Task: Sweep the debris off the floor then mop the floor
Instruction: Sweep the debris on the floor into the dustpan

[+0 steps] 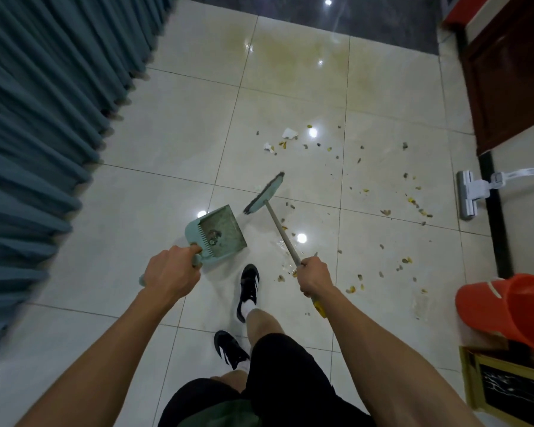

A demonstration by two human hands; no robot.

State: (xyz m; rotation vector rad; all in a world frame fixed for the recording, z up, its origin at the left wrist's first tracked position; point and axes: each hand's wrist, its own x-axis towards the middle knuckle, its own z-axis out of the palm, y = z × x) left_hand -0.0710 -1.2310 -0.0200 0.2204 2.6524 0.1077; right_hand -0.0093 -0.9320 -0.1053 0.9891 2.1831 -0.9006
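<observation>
Left hand (170, 274) grips dustpan (218, 234); right hand (315, 277) grips broom (264, 192).
Debris (383, 211) looks light, loose: likely scatters on glossy floor (173, 127); hold handles firmly.

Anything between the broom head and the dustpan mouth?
Nothing visible. The broom head sits just right of the dustpan, only bare tile between. Most debris lies farther right; the person's shoe is nearer, below the pan.

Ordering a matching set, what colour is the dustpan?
Pale mint green dustpan, seen in the head view.
</observation>
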